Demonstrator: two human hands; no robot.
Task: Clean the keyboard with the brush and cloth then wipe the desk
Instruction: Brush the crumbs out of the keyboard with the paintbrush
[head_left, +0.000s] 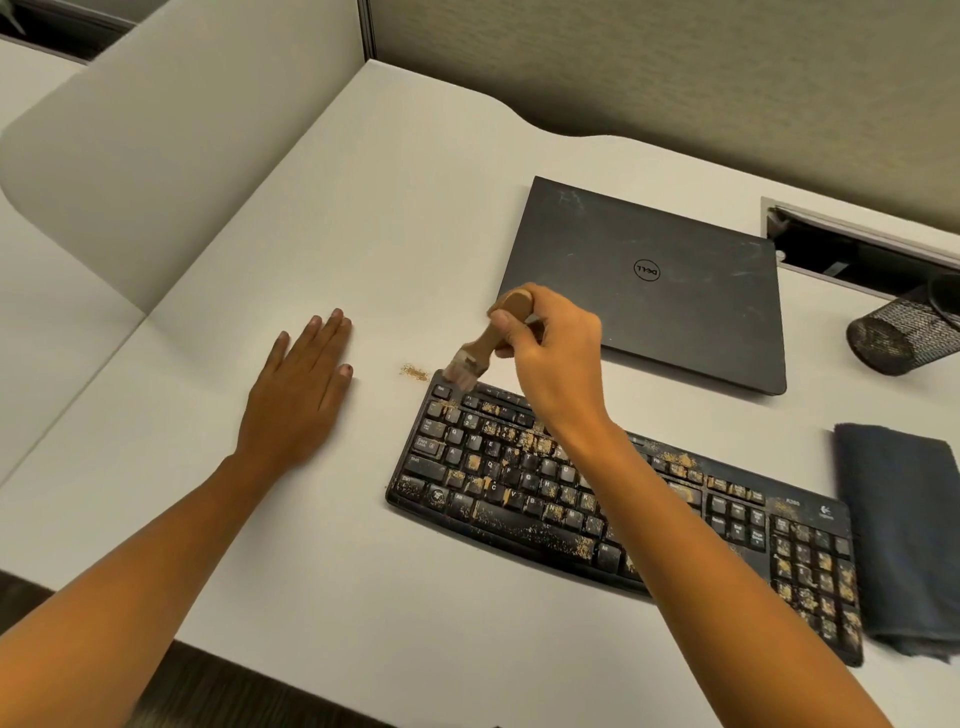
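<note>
A black keyboard (519, 483) lies on the white desk (363, 234), speckled with tan crumbs across its keys. My right hand (550, 353) grips a wooden-handled brush (493, 338); its bristles touch the keyboard's far left corner. A small heap of crumbs (414, 372) sits on the desk just left of that corner. My left hand (301, 384) rests flat on the desk, fingers straight, left of the keyboard. A dark folded cloth (904, 535) lies at the keyboard's right end.
A shut black laptop (654, 280) lies behind the keyboard. A black mesh pen cup (898, 332) lies on its side at the right, below a cable slot (857, 244). A grey partition (156, 156) borders the desk's left side.
</note>
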